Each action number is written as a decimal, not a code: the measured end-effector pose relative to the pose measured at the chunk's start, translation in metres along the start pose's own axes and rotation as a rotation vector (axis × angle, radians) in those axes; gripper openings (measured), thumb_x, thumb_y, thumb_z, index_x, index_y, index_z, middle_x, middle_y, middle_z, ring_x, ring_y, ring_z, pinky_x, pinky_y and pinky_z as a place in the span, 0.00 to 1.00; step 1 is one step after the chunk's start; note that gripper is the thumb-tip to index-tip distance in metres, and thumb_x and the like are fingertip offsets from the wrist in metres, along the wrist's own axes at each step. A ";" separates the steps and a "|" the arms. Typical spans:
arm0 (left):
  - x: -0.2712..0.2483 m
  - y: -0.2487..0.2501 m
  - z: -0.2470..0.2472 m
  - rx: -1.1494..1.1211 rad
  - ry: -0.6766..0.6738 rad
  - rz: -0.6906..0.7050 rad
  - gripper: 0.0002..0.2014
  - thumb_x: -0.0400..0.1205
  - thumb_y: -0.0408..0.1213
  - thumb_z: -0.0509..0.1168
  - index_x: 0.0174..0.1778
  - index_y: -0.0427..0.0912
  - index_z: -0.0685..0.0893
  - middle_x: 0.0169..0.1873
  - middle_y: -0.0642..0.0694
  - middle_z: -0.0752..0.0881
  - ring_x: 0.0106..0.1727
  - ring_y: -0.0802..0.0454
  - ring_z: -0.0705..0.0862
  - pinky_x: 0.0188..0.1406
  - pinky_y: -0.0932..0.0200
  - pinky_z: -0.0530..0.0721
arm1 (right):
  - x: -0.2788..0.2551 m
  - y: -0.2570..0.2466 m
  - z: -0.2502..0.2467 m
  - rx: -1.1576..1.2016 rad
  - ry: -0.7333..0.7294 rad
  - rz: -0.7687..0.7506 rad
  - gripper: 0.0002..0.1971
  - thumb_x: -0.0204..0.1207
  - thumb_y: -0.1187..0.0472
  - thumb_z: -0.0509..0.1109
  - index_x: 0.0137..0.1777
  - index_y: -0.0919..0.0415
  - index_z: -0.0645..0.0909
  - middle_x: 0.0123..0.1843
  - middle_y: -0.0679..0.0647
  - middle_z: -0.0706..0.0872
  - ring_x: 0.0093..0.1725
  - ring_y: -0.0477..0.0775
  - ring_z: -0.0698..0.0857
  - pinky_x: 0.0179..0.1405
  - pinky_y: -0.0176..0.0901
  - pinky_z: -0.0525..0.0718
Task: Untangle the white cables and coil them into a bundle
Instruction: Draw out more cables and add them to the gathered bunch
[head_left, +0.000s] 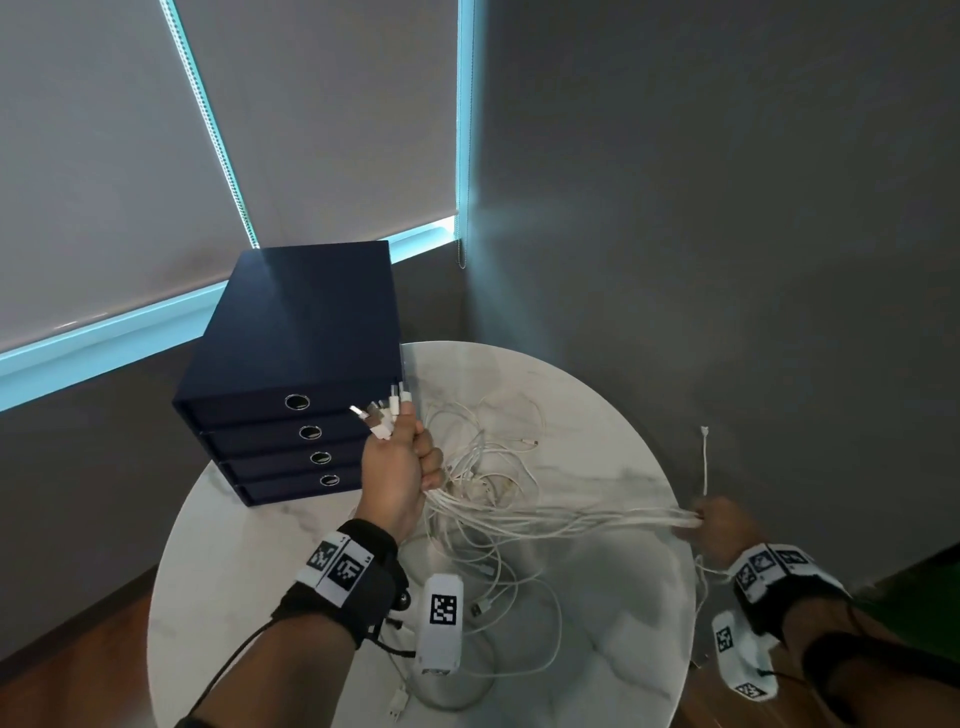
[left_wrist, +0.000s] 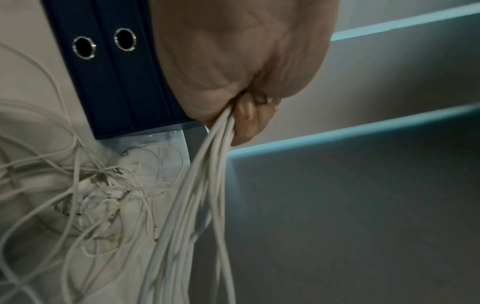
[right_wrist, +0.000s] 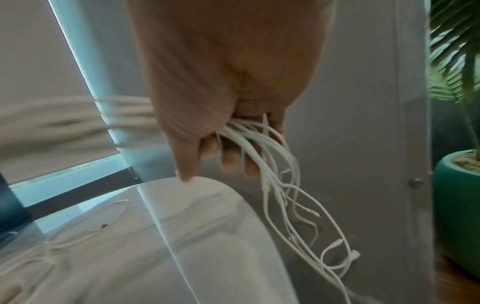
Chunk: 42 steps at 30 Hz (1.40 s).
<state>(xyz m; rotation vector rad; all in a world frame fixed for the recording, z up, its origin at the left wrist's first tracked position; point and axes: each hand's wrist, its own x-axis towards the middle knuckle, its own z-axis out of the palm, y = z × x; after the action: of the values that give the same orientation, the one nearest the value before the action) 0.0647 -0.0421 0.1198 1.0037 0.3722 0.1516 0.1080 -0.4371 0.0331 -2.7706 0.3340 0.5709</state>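
Note:
Several white cables (head_left: 561, 517) stretch taut between my two hands above the round marble table (head_left: 613, 415). My left hand (head_left: 410, 457) grips one end of the bunch in a fist, with several white plugs (head_left: 387, 413) sticking up out of it. My right hand (head_left: 701, 522) grips the same bunch past the table's right edge; one thin cable end (head_left: 705, 457) stands up from it. In the right wrist view loose ends (right_wrist: 298, 205) hang below my right hand (right_wrist: 233, 127). In the left wrist view the bunch (left_wrist: 202, 185) runs down from my left hand (left_wrist: 244, 109). A tangle (head_left: 483, 467) lies on the table.
A stack of dark blue binder boxes (head_left: 296, 374) stands at the table's back left, close to my left hand. A grey wall runs behind and to the right. A potted plant in a teal pot (right_wrist: 457, 197) stands on the floor at the right.

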 end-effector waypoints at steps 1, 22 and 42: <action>-0.001 -0.003 0.003 0.051 -0.014 0.022 0.20 0.91 0.46 0.57 0.33 0.46 0.69 0.21 0.53 0.64 0.19 0.58 0.59 0.16 0.65 0.58 | 0.004 -0.008 0.005 -0.029 -0.058 -0.049 0.20 0.55 0.40 0.86 0.38 0.47 0.81 0.47 0.56 0.87 0.55 0.59 0.87 0.52 0.43 0.82; -0.024 -0.009 0.015 0.668 -0.266 0.291 0.09 0.84 0.18 0.57 0.42 0.28 0.80 0.30 0.40 0.81 0.29 0.49 0.81 0.27 0.57 0.79 | -0.111 -0.279 -0.020 0.203 0.184 -1.167 0.07 0.81 0.55 0.66 0.54 0.55 0.81 0.51 0.43 0.78 0.50 0.43 0.79 0.55 0.42 0.79; -0.029 -0.004 0.032 0.643 -0.035 0.043 0.13 0.91 0.28 0.51 0.69 0.33 0.74 0.57 0.46 0.79 0.59 0.52 0.81 0.57 0.68 0.74 | -0.114 -0.279 -0.013 0.113 0.123 -1.137 0.21 0.87 0.46 0.54 0.70 0.56 0.79 0.68 0.52 0.83 0.67 0.49 0.79 0.70 0.47 0.75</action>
<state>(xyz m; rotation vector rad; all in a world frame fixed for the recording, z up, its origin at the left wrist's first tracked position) 0.0491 -0.0783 0.1387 1.6471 0.3750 0.0507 0.0892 -0.1634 0.1574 -2.3503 -1.0786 0.0697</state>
